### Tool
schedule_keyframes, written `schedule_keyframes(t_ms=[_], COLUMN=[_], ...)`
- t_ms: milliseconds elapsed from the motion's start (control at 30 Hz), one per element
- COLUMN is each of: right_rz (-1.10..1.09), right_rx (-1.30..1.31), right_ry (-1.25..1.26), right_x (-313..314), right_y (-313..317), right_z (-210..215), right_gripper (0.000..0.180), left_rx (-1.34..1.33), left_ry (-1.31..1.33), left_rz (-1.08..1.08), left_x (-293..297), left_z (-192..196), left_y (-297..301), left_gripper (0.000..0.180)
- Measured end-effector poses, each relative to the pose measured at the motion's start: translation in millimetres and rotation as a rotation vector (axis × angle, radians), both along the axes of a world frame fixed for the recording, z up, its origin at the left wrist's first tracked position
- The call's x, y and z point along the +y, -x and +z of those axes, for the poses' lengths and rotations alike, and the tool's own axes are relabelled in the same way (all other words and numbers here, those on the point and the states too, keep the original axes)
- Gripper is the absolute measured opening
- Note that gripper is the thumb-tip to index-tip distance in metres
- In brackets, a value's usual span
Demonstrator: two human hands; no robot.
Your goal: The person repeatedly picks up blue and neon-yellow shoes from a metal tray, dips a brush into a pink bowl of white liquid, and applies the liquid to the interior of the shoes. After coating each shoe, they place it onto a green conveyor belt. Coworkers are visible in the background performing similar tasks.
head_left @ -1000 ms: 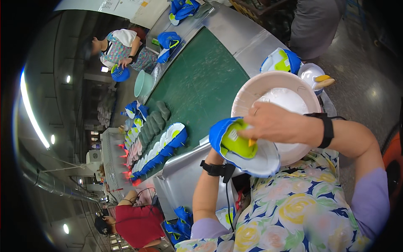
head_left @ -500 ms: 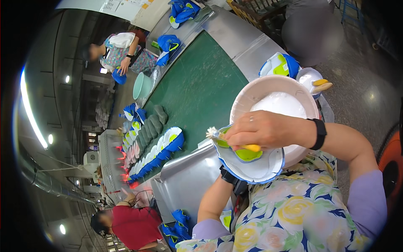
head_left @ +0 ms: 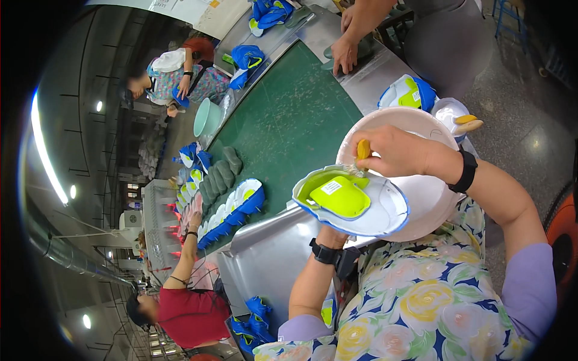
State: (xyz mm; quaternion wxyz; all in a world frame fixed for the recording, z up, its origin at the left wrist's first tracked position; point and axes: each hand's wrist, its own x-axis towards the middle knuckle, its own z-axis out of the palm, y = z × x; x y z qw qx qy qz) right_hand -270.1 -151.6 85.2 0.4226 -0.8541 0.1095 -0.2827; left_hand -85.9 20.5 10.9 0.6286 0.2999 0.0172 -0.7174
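Observation:
A blue-edged shoe upper (head_left: 385, 206), its white inner side up with a lime-green piece and a white label, is tilted in front of the basin. My left hand (head_left: 332, 236) holds it from below; the upper hides its fingers. With fingers closed, my right hand (head_left: 394, 150) grips a brush by its yellow handle (head_left: 363, 148). The pale bristles point down at the upper's far edge. Behind and beneath this hand stands a pale pink basin (head_left: 442, 204) with white inside.
A green conveyor belt (head_left: 289, 108) carries rows of shoe uppers (head_left: 232, 213) and grey shoe lasts (head_left: 220, 177). Near the basin are another upper (head_left: 406, 93) and a white pot (head_left: 448, 111) with yellow-handled tools. A co-worker's hand (head_left: 344, 54) rests beside the belt; a red-shirted person (head_left: 192, 316) reaches over it.
My right hand has turned the brush from lying leftward to pointing down. The upper is tilted differently, baring its labelled green piece. A co-worker's hands have appeared at the far side; the red-shirted person's arm has reached out.

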Motion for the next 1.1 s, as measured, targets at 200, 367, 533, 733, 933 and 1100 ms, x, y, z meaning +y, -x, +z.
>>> schedule_keyframes(t_ms=[200, 367, 533, 733, 933, 1100], right_rz=[-0.060, -0.039, -0.098, 0.143, -0.067, -0.252], right_rx=[0.201, 0.249, -0.260, -0.101, -0.105, -0.307], right_ry=[-0.106, -0.070, 0.148, 0.473, 0.267, 0.046], right_x=[-10, -11, 11, 23, 23, 19], right_y=[5, 28, 22, 25, 44, 4], right_z=[-3, -1, 14, -10, -3, 2], right_gripper=[0.021, 0.019, 0.018, 0.015, 0.016, 0.019], left_rx=[-0.227, -0.565, -0.540, -0.496, -0.480, -0.202], left_ry=[0.046, 0.059, 0.078, 0.133, 0.077, 0.197], left_rz=[-0.029, -0.029, -0.101, 0.040, -0.039, -0.078], left_x=[-1, 6, 1, 3, 5, 4], left_z=[12, 33, 42, 57, 50, 37], left_y=[-10, -23, -32, -24, -40, -46], left_gripper=[0.050, 0.051, 0.050, 0.051, 0.052, 0.049])
